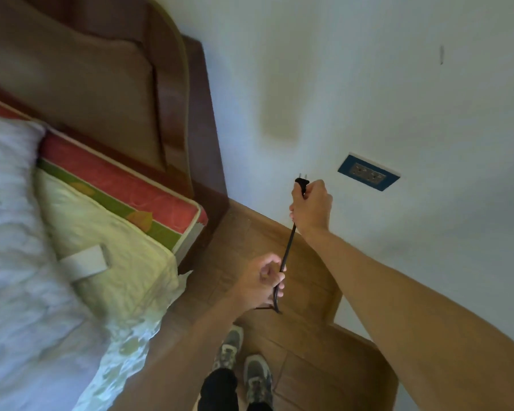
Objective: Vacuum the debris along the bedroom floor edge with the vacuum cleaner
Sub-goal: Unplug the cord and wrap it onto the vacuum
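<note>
Black two-prong plug [301,183]: clenched in right hand [310,207], left of the blue wall outlet [368,172], not touching. Its cord [288,244]: gripped in curled left hand [263,275], lower left of outlet. The vacuum cleaner: out of view. Risk: prongs not aimed at slots; a misaligned push could bend them.

Dim, soft, even light with no glare. Faint grey shadow patch on wall [368,84]. Motion blur on bed [80,221] at left. Strong wide-angle bending at edges, overall soft focus.
</note>
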